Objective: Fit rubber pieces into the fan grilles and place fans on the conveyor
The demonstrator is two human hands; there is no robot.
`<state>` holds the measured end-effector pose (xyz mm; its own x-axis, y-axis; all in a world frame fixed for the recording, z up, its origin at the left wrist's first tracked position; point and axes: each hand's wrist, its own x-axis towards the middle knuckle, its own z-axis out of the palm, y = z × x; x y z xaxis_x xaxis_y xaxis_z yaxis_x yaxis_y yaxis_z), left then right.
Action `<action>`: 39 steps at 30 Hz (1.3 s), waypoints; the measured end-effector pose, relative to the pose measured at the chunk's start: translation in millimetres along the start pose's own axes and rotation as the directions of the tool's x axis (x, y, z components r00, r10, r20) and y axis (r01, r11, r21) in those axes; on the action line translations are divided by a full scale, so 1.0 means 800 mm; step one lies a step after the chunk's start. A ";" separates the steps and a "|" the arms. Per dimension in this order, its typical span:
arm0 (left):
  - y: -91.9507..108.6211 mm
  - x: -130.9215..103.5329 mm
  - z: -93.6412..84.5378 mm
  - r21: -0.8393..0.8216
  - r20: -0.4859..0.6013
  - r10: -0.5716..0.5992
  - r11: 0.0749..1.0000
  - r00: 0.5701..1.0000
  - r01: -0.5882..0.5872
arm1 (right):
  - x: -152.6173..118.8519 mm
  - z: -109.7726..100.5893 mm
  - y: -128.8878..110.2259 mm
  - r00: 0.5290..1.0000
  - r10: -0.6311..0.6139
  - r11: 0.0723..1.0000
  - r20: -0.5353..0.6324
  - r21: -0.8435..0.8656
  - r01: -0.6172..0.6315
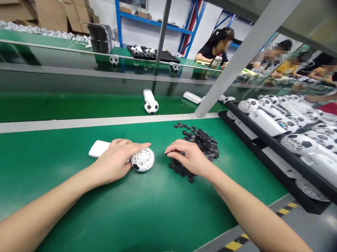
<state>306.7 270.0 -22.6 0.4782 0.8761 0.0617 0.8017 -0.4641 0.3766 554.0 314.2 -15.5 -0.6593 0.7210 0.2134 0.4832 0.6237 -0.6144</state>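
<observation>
My left hand (pixel 116 159) is wrapped over a white device (pixel 143 159) lying on the green table. The device has a round, latticed head with a black patch at its lower left, and its white handle sticks out to the left of my hand. My right hand (pixel 188 155) is pinched at the fingertips around a small black piece (pixel 167 153), just right of the round head. Beneath and behind that hand, a pile of small black pieces (pixel 204 142) is spread on the table.
Black trays (pixel 266 141) stacked at the right hold many white football-patterned devices. Past the pale rail (pixel 100 125), one finished-looking device (pixel 151 105) lies on a green belt. A slanted metal post (pixel 235 58) rises behind the pile. People sit farther back at the right.
</observation>
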 end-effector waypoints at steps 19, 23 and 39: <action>0.028 0.005 0.010 -0.061 -0.126 -0.167 0.985 0.978 0.160 | 0.009 0.046 -0.032 0.997 0.079 0.955 0.004 0.286 -0.077; 0.028 0.006 0.011 -0.082 -0.135 -0.163 0.985 0.977 0.153 | 0.020 0.047 -0.035 0.982 0.166 0.923 0.090 0.337 -0.187; 0.027 -0.006 0.008 -0.021 -0.045 -0.081 0.997 0.996 0.080 | 0.000 -0.009 0.044 0.985 0.160 0.814 0.061 -0.572 -0.097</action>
<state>324.2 255.1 -20.5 0.3952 0.9157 0.0725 0.8298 -0.3898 0.3995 574.8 338.2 -31.6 -0.6075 0.7916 0.0658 0.7869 0.6111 -0.0864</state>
